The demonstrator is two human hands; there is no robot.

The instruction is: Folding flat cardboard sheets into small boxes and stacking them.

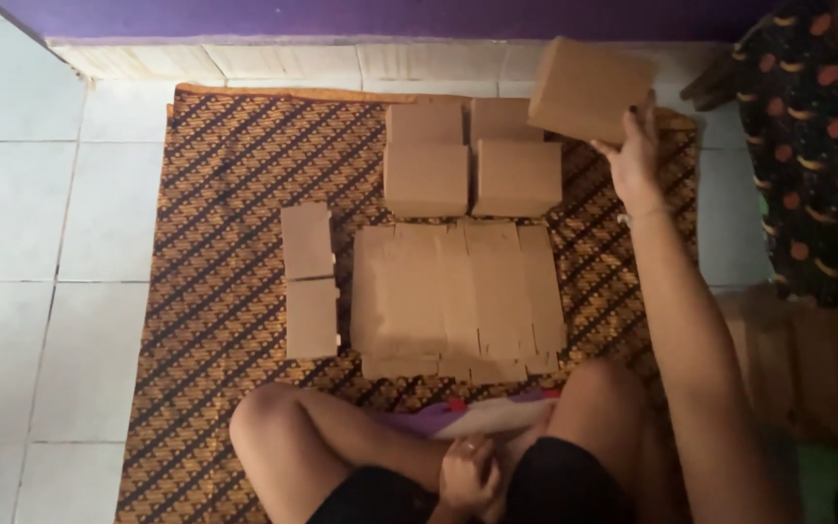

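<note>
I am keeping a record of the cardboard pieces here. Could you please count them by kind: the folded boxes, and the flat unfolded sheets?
Folded boxes on the mat: 4, in two rows
Folded box held up in the right hand: 1
Flat pieces at the left side: 2
Large flat sheets, stacked: at least 1; the layers cannot be counted
Total: at least 8

- White tiled floor (41,243) under dim light.
- Brown patterned mat (215,194) spread on it, reaching the wall.
- Purple wall (341,15) above a pale tiled base (283,60).
- Dark spotted cloth (812,155) at the right edge.
</note>
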